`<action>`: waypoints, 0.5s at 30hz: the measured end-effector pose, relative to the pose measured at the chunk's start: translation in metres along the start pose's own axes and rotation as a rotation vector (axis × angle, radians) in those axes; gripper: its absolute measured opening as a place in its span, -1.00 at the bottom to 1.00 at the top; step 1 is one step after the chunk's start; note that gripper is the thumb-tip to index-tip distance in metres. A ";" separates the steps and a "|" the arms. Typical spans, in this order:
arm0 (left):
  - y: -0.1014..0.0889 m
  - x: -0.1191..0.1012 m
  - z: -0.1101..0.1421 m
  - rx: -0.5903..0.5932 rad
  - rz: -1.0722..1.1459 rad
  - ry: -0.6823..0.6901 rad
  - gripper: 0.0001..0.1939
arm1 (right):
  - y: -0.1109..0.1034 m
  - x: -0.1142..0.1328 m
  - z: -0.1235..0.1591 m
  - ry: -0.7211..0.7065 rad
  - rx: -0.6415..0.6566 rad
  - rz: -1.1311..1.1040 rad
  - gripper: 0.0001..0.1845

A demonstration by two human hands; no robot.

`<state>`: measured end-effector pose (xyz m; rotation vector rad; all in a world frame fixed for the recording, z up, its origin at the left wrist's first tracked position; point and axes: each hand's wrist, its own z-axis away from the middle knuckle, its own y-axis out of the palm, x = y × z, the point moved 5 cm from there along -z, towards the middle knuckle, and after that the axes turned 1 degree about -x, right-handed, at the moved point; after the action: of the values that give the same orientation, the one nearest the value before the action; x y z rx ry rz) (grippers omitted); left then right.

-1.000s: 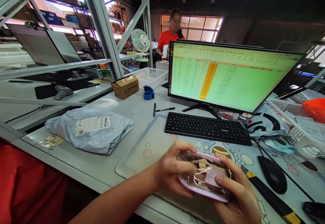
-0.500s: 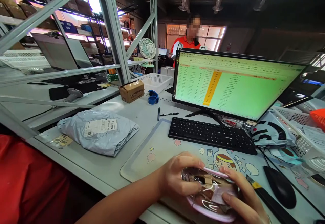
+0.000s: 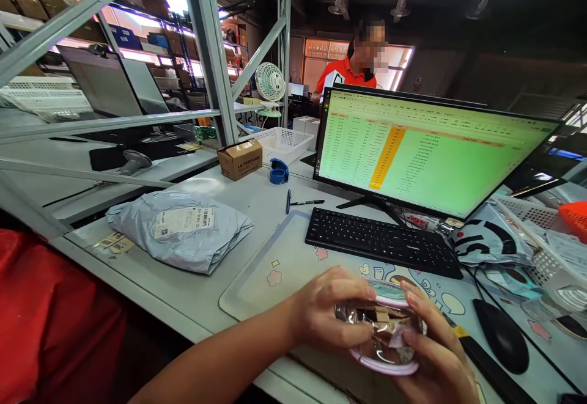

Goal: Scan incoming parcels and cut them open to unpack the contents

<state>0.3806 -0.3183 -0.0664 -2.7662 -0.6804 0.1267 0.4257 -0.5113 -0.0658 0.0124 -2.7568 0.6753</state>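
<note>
A small transparent pouch (image 3: pixel 385 340) with a pink rim is held between my two hands above the front edge of the desk mat. Through its shiny plastic show a light-brown piece and a pale slip, too unclear to name. My left hand (image 3: pixel 332 309) grips the pouch's left side, its thumb and index finger bent around the edge. On the opposite side, my right hand (image 3: pixel 440 340) holds it with the thumb on the front and fingers along the rim. A greenish strip shows behind the upper rim.
A grey mailing bag (image 3: pixel 183 233) lies left on the desk. Beyond the keyboard (image 3: pixel 380 242) stands a monitor (image 3: pixel 431 147). A black mouse (image 3: pixel 499 337) and a yellow-and-black cutter (image 3: pixel 486 361) are at right. Farther back are a carton (image 3: pixel 241 159) and a person (image 3: pixel 348 74) in red.
The pouch has tipped in my hands and risen slightly, so more shows behind its upper rim. Both hands still grip it. The person behind the monitor has shifted and leaned to the right.
</note>
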 end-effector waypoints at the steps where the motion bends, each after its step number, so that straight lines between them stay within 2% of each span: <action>1: -0.001 0.000 -0.002 0.008 -0.012 -0.011 -0.92 | 0.001 0.004 -0.003 -0.048 0.003 0.010 -0.39; 3: -0.002 0.004 -0.004 0.041 0.034 -0.099 -0.94 | 0.004 0.009 -0.008 -0.101 0.006 0.026 -0.39; 5: -0.001 0.007 -0.003 0.087 0.126 -0.205 -0.97 | 0.005 0.008 -0.009 -0.096 0.000 0.031 -0.40; 9: 0.001 0.010 0.000 0.143 0.181 -0.371 -0.84 | 0.005 0.006 -0.007 -0.099 -0.007 0.035 -0.42; 11: 0.000 0.009 -0.001 0.122 0.145 -0.349 -0.79 | 0.004 0.004 -0.007 -0.085 -0.003 0.038 -0.43; 15: -0.006 0.009 -0.002 -0.027 0.120 -0.219 -0.45 | 0.006 -0.004 -0.002 -0.006 0.048 0.048 -0.39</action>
<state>0.3866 -0.3097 -0.0629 -2.8448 -0.5700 0.4550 0.4298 -0.5048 -0.0679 -0.0410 -2.7543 0.7545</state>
